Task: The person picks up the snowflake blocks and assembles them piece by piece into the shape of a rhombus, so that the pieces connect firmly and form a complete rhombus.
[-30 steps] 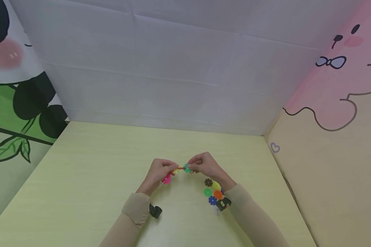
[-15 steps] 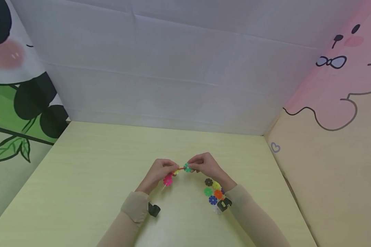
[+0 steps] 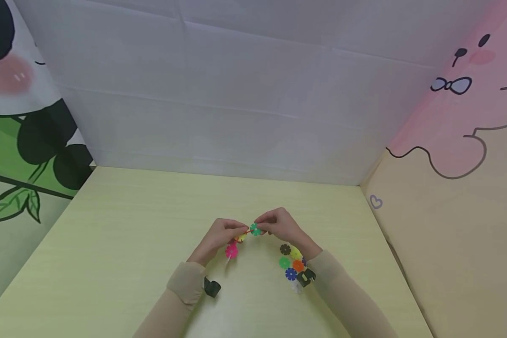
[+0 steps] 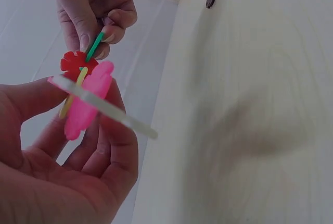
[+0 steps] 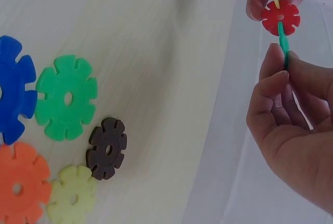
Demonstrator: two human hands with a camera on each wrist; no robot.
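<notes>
A short chain of slotted plastic snowflake discs is held above the table between two bare hands. The left hand grips the chain with thumb and fingers around its yellow disc and red disc. From that grip hang a pink disc and, at the end, a white disc seen edge-on. The right hand pinches a green disc between thumb and fingertips. In the right wrist view the green disc stands edge-on, its edge meeting the red disc's rim.
Loose discs lie on the pale table by the right forearm: brown, green, blue, orange, yellow and a whitish one. A black wrist mount sits beside the left cuff. Printed walls enclose the table.
The left hand has shifted slightly right, closer to the right hand. The chain's pink end has moved right and hangs lower, showing more of the yellow disc. Loose discs have stayed put.
</notes>
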